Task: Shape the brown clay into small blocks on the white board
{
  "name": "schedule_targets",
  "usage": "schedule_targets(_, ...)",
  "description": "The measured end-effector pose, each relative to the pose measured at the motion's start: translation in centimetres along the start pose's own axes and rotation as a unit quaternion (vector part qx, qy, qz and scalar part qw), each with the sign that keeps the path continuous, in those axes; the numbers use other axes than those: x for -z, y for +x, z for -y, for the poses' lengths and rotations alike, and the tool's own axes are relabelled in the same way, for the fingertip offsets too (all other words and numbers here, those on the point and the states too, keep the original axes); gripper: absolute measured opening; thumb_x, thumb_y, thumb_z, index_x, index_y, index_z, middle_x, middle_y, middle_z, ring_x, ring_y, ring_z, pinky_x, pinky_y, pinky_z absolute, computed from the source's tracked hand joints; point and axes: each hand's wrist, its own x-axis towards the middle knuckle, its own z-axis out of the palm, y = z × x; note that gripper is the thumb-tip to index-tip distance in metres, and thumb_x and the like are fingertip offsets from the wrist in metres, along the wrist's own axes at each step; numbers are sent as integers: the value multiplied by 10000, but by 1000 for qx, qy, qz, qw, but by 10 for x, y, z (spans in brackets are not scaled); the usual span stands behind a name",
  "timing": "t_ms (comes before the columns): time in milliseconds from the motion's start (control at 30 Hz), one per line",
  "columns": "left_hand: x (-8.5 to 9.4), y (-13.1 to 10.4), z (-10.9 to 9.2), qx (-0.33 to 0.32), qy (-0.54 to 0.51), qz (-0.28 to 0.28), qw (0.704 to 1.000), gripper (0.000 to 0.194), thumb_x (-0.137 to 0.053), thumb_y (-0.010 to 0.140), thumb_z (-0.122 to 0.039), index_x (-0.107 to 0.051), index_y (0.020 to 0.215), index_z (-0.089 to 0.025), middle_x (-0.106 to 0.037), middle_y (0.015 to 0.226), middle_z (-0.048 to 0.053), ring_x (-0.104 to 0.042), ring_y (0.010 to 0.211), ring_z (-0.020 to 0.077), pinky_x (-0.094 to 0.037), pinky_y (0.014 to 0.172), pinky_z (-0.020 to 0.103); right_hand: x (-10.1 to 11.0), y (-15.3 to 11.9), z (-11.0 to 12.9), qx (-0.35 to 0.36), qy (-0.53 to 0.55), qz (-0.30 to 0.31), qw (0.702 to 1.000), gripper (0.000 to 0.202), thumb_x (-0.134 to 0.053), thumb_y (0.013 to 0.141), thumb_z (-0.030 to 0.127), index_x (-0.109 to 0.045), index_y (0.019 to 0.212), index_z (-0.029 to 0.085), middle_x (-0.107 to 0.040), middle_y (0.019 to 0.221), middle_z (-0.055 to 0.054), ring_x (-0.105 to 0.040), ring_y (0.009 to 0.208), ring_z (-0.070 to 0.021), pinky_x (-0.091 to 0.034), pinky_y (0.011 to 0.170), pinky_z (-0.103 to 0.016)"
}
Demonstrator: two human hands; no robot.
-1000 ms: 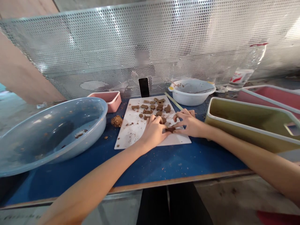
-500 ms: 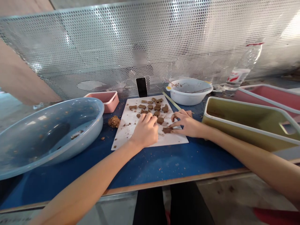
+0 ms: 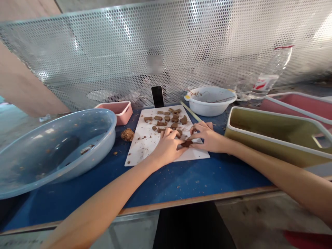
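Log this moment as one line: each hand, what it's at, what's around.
left hand: fingertips at brown piece | right hand: fingertips at same piece | beneath: white board | board's far edge: phone | right: olive bin

Facing you, along the far edge of the blue table (image 3: 160,186), stands a silvery perforated metal sheet (image 3: 124,58), its round holes set in close rows, reaching past both far corners. You get bright white streaks of light (image 3: 126,27) on its upper part, and its right end looks paler. Beyond the table's far left corner, you have a slanting beige panel (image 3: 23,83). A thin brown strip (image 3: 181,202) trims the near edge; below that edge, to your right, shows a blurred greyish floor (image 3: 254,218) with dark marks.
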Motion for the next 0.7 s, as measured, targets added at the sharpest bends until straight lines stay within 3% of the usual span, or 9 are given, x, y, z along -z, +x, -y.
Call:
schedule_targets(100, 8, -5, 1, -21, 41, -14, 999, 221, -739, 1068, -380, -904, 1068, -233, -696, 1222, 144, -500, 1259, 363, -474, 1120, 574, 5, 0, 2, -6, 2, 23, 1000, 194, -797, 1002, 484, -900, 1064, 332, -693, 1206, -99, -549, 1178, -327, -352, 1025, -519)
schedule_targets(233, 21, -11, 3, -75, 106, 4, 991, 261, -666, 992, -163, -893, 1112, -209, -706, 1272, 166, -512, 1281, 384, -486, 1084, 572, 12, 1, 6, -10, 1, 46, 999, 212, -773, 1024, 490, -896, 1103, 336, -692, 1226, -105, -553, 1197, -336, -376, 1031, -530)
schedule_targets(367, 33, -10, 8, -142, 172, 12, 975, 248, -643, 918, -106, -849, 801, -180, -731, 1154, 181, -564, 1188, 380, -507, 1020, 556, 12, 1, 7, -10, 7, 49, 999, 241, -771, 1026, 510, -895, 1131, 331, -686, 1221, -121, -553, 1198, -343, -393, 1034, -541)
schedule_targets(533, 33, -8, 7, -99, 221, -60, 968, 285, -590, 939, -39, -826, 844, -167, -727, 1086, 172, -584, 1132, 364, -524, 981, 526, 10, 1, 5, -2, -1, 45, 999, 255, -745, 1041, 529, -890, 1127, 338, -700, 1205, -113, -553, 1195, -338, -376, 1026, -534)
schedule_targets(700, 29, -8, 3, -40, 212, -79, 973, 231, -620, 1031, -130, -842, 990, -178, -722, 1152, 172, -567, 1169, 378, -516, 999, 556, 9, 0, 4, -6, -3, 45, 999, 217, -771, 1022, 500, -890, 1108, 339, -702, 1233, -100, -568, 1199, -331, -367, 1018, -518)
